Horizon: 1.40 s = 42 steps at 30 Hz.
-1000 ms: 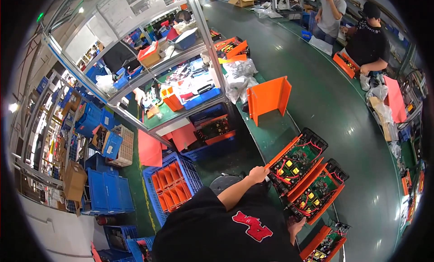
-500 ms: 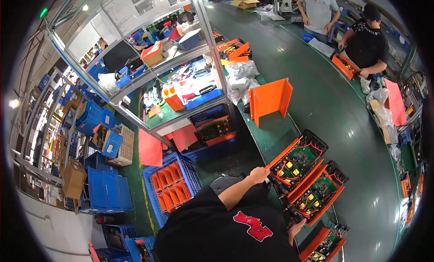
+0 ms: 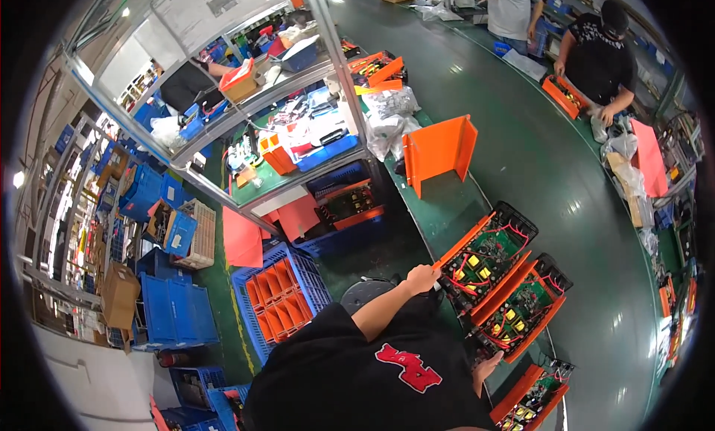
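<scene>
Two orange-cased circuit units lie side by side on the green bench, with green boards, yellow parts, red wires and black end pieces. My left hand (image 3: 422, 278) is closed around the near left corner of the left unit's orange side panel, beside the left circuit unit (image 3: 477, 266). At the near end of the right circuit unit (image 3: 519, 313), my right hand (image 3: 488, 367) has its fingers curled against the casing; the unit partly hides them. A third circuit unit (image 3: 530, 405) sits closer to me on the right.
An empty orange casing (image 3: 439, 152) stands farther along the bench (image 3: 514, 118), near clear plastic bags (image 3: 391, 107). To my left, a blue crate (image 3: 316, 271) holds orange parts below a metal-framed shelf (image 3: 350, 81). Across the bench, a co-worker in black (image 3: 603, 59) stands by another orange unit.
The view has shifted slightly; my hands keep their places on the two units. Across the bench, the co-worker in black has moved one hand off the orange unit toward plastic bags.
</scene>
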{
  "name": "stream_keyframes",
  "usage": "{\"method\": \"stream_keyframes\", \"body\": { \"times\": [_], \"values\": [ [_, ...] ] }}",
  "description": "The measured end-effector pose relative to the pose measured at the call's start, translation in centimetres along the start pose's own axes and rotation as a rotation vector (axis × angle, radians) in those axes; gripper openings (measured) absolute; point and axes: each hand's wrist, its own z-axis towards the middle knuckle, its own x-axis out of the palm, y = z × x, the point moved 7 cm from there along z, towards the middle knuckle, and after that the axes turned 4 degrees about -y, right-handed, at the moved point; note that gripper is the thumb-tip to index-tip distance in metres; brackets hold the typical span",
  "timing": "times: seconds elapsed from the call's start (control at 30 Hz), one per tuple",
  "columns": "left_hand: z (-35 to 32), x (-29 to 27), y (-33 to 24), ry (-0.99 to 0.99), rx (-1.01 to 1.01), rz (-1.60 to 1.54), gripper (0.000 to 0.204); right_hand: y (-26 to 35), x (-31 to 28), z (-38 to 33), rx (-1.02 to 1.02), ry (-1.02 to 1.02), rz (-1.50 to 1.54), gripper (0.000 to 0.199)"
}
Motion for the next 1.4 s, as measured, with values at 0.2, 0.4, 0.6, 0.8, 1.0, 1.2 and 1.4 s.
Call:
{"method": "stream_keyframes", "body": {
  "times": [0.2, 0.4, 0.6, 0.8, 1.0, 1.2, 1.4],
  "values": [
    [-0.4, 0.5, 0.9, -0.052, -0.006, -0.004, 0.016, 5.9, 2.4, -4.5, 0.117, 0.013, 0.154, 0.059],
    [-0.2, 0.7, 0.3, -0.078, 0.111, 0.062, 0.018, 7.5, 1.8, -5.3, -0.142, 0.014, 0.018, 0.056],
    [-0.2, 0.6, 0.5, -0.032, 0.087, 0.048, 0.019, 8.0, 2.4, -5.7, -0.083, 0.03, 0.055, 0.055],
    [-0.1, 0.7, 0.9, -0.045, 0.048, 0.012, 0.023, 8.2, 3.0, -6.3, 0.057, 0.064, 0.185, 0.056],
    [0.1, 1.0, 1.1, -0.054, -0.003, -0.02, 0.041, 7.9, 2.9, -6.1, 0.102, 0.074, 0.252, 0.051],
    [0.3, 1.9, 2.4, -0.044, -0.171, -0.125, 0.042, 6.6, 2.4, -5.8, 0.168, 0.099, 0.204, 0.048],
    [-0.1, 0.4, 0.9, -0.023, -0.004, -0.025, 0.025, 11.4, 3.7, -8.3, 0.135, 0.048, 0.046, 0.058]
  ]
}}
